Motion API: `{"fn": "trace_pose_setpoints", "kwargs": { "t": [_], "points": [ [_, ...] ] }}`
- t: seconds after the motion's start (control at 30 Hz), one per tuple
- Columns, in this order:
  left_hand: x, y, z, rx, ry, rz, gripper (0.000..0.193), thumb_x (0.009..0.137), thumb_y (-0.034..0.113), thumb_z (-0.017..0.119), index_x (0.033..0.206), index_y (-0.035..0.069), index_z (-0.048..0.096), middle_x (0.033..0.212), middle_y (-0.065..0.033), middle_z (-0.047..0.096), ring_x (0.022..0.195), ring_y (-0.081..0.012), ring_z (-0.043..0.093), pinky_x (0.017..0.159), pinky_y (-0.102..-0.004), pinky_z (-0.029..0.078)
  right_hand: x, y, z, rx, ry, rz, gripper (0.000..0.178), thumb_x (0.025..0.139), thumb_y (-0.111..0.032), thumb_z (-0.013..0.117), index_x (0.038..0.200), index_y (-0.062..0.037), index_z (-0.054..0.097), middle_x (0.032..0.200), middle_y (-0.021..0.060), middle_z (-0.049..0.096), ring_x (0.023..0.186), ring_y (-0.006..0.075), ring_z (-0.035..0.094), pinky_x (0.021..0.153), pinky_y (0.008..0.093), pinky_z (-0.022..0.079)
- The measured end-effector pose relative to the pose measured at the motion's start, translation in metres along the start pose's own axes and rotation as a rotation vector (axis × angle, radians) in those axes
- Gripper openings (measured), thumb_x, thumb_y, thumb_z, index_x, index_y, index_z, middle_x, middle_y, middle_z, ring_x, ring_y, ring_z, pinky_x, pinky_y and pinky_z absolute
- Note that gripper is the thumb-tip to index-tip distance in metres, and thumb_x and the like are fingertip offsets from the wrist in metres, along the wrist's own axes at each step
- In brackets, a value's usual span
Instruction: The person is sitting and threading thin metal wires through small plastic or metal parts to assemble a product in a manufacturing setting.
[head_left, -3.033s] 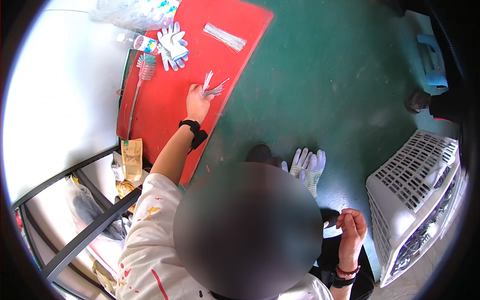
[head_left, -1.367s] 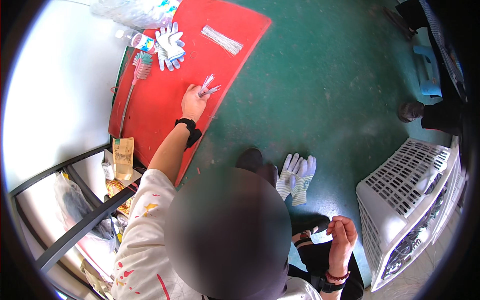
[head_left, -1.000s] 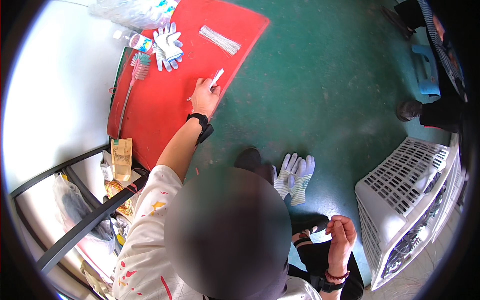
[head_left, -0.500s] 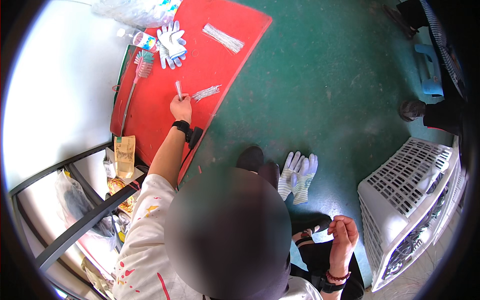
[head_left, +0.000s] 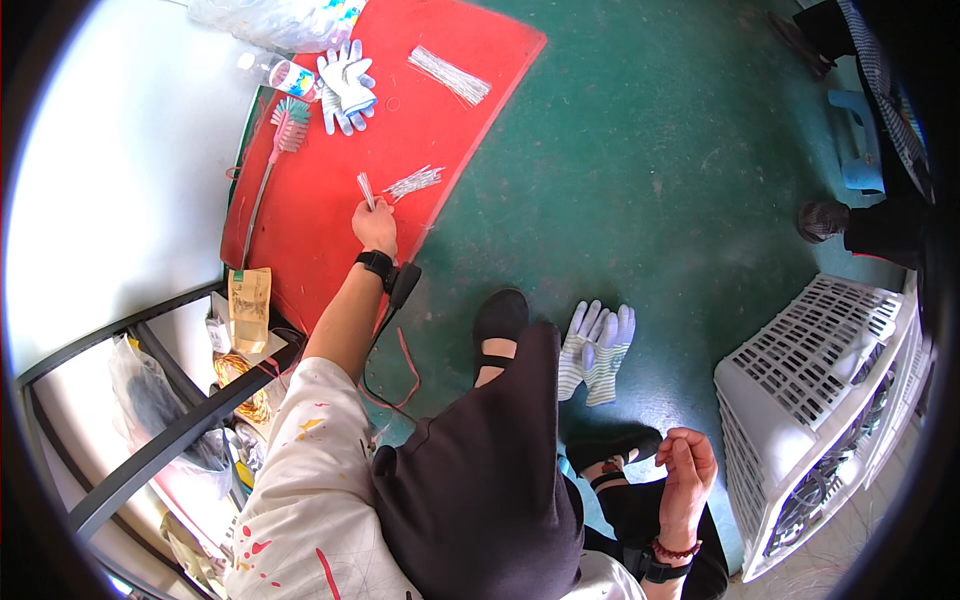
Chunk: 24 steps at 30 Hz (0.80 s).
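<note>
My left hand (head_left: 376, 226) is closed round a small bundle of thin silvery-white wires (head_left: 365, 187), whose ends stick out above the fingers over the red mat (head_left: 310, 200). Just right of it, a looser pile of similar short wires (head_left: 416, 182) lies on the mat. A larger bundle of long thin wires (head_left: 449, 74) rests farther off, by the mat's right edge. My right hand (head_left: 687, 470) is raised by my right leg, its fingers curled in against the thumb. Whatever those fingers may hold cannot be made out.
White work gloves (head_left: 346, 88), a plastic bottle (head_left: 290, 78) and a long-handled brush (head_left: 289, 125) lie on the mat's left. Striped gloves (head_left: 598, 355) lie on the green floor. A white plastic basket (head_left: 805, 350) stands at right, a black-framed shelf (head_left: 150, 468) at left. Another person's shoe (head_left: 824, 221) is far right.
My left hand has drawn back slightly toward me and to the right, with the wire bundle in it. A dark round shape no longer covers my lap. My right hand has hardly moved.
</note>
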<state>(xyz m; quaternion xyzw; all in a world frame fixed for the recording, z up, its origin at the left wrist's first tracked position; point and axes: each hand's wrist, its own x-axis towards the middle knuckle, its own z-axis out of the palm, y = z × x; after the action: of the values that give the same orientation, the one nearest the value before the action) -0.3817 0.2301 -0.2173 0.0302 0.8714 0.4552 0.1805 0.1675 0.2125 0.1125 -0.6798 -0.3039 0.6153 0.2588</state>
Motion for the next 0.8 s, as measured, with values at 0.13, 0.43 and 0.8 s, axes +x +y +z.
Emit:
{"fn": "trace_pose_setpoints", "kwargs": {
  "t": [0.13,0.43,0.8],
  "points": [
    [0.009,-0.001,0.011,0.004,0.021,0.054,0.015,0.097,0.011,0.067,0.102,-0.003,0.072,0.081,-0.0101,0.074,0.072,-0.017,0.068,0.066,-0.0328,0.05,0.0,0.0,0.0,0.011,-0.013,-0.021,0.016,0.104,-0.014,0.063,0.11,0.0004,0.068,0.09,0.0058,0.068,0.077,0.0114,0.06,0.072,0.0248,0.048],
    [0.0,0.033,0.002,0.128,0.055,0.192,0.02,0.087,0.012,0.074,0.104,0.001,0.073,0.085,-0.0066,0.072,0.076,-0.0187,0.066,0.07,-0.0349,0.053,-0.017,-0.011,-0.007,0.016,0.021,-0.072,0.016,0.104,-0.011,0.062,0.11,0.0017,0.069,0.088,0.0055,0.069,0.077,0.0112,0.062,0.073,0.0254,0.048],
    [-0.189,0.355,-0.077,-0.148,-1.321,0.237,0.033,0.111,0.03,0.051,0.109,0.002,0.068,0.075,0.0058,0.047,0.055,-0.0007,0.036,0.047,-0.0161,0.029,-0.104,-0.044,-0.032,0.073,-0.019,-0.397,0.017,0.104,-0.013,0.063,0.108,0.0004,0.071,0.088,0.0035,0.07,0.078,0.0101,0.063,0.074,0.0249,0.051]
  ]
}}
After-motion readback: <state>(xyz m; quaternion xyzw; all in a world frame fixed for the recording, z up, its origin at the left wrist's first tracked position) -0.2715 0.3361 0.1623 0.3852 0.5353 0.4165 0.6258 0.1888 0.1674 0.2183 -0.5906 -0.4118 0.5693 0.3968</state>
